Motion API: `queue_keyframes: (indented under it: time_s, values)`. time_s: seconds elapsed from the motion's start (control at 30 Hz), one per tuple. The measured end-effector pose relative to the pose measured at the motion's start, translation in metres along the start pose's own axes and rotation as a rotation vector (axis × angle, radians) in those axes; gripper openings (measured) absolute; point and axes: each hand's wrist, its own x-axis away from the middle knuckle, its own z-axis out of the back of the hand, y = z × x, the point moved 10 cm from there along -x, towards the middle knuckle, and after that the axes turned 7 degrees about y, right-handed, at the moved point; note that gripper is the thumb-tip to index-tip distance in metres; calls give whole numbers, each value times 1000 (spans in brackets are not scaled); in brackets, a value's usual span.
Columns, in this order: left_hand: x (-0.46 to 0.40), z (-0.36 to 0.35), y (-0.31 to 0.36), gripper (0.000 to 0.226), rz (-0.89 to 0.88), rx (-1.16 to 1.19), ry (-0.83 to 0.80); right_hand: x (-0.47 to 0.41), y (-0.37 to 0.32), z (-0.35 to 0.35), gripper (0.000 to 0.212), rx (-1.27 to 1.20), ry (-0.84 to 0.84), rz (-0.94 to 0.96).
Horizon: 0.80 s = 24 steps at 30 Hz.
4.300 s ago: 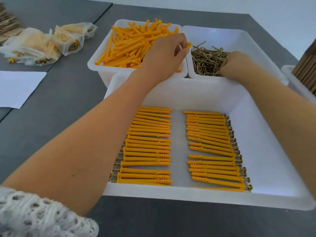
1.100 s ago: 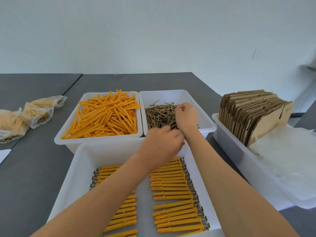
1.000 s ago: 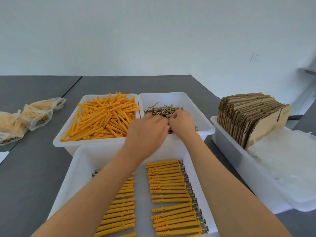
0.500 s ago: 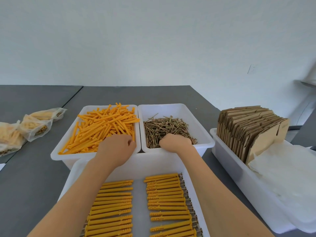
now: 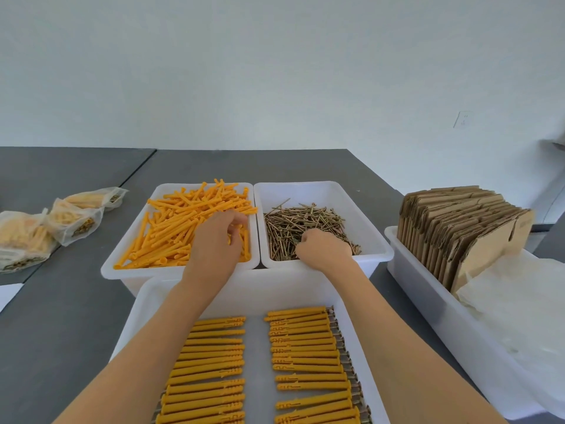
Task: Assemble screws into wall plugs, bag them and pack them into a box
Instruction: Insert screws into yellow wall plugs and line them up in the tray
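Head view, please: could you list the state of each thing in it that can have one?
Left hand: fingers curled among loose plugs, grip unclear.
Right hand: curled in the screws, grip unclear.
Plug bin: well filled.
Screw bin: partly filled.
Front tray: two rows of assembled plugs.
Bags: filled, on the table.
Boxes: flat, standing in a bin.

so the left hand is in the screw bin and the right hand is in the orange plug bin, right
No, the hands are swapped. The head view shows the left hand in the orange plug bin and the right hand in the screw bin.
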Motion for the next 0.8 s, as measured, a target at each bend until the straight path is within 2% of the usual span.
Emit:
queue_keyframes:
  time_s: [0.2, 0.33, 0.4, 0.6, 0.8]
  values:
    - [2, 4, 12, 22, -71, 14, 33, 2, -8, 29, 27, -215, 333, 96]
    - [7, 16, 25, 20, -164, 18, 109, 7, -14, 40, 32, -369, 450, 112]
    - [9, 21, 28, 23, -172, 29, 151, 10, -19, 40, 32, -472, 460, 115]
    - [2, 41, 6, 30, 63, 208, 316, 7, -9, 38, 39, -933, 398, -26]
    - [-3, 28, 0, 32, 105, 182, 194, 8, -15, 31, 30, -967, 300, -36]
